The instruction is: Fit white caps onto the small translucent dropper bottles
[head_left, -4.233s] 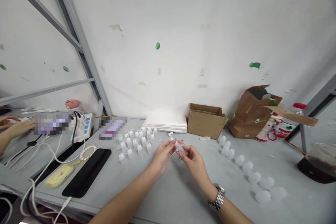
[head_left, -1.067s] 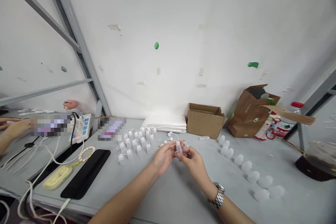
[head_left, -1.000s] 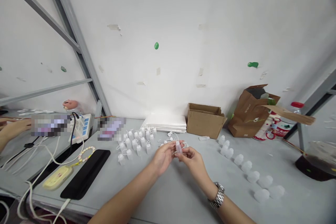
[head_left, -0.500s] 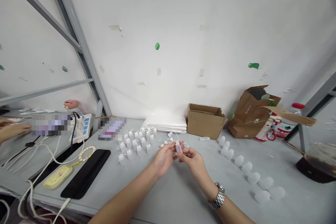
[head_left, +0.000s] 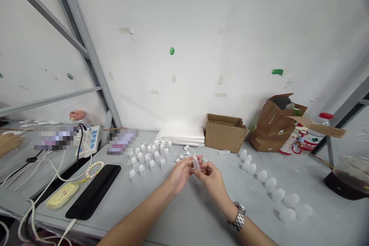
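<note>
One small bottle (head_left: pixel 196 165) sits tilted over mid-desk (head_left: pixel 184 219), pinched low by the right hand (head_left: pixel 212 177); the left hand (head_left: pixel 180 175) cups its top, how tightly I can't tell. The step looks like working at that top; the next move calls for a steady bottle and light touch. From there: loose caps (head_left: pixel 181 157) at 11 o'clock, crowding the left hand; capped bottles (head_left: pixel 152 166) at 9; plain bottles (head_left: pixel 278 195) at 4; cardboard box (head_left: pixel 221 135) at 1.
</note>
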Action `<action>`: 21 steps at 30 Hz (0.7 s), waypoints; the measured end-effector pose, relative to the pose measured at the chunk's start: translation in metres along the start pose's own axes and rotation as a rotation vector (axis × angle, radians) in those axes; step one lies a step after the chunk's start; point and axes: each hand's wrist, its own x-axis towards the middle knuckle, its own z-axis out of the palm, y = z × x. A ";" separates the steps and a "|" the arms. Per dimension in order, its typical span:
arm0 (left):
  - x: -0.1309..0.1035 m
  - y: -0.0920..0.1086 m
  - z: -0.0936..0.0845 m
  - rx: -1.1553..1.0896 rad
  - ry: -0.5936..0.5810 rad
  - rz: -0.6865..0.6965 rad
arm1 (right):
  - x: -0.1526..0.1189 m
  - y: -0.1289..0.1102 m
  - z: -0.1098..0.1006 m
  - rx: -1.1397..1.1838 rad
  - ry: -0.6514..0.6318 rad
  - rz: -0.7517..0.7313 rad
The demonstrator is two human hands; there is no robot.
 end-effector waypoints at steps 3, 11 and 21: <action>-0.001 0.000 0.001 0.018 0.010 0.023 | -0.002 0.000 0.000 -0.106 0.006 -0.047; -0.002 -0.003 0.004 0.070 0.034 0.054 | -0.008 -0.001 0.001 -0.314 0.006 -0.183; 0.000 -0.006 0.003 0.166 0.074 0.075 | -0.009 0.001 0.002 -0.383 0.021 -0.152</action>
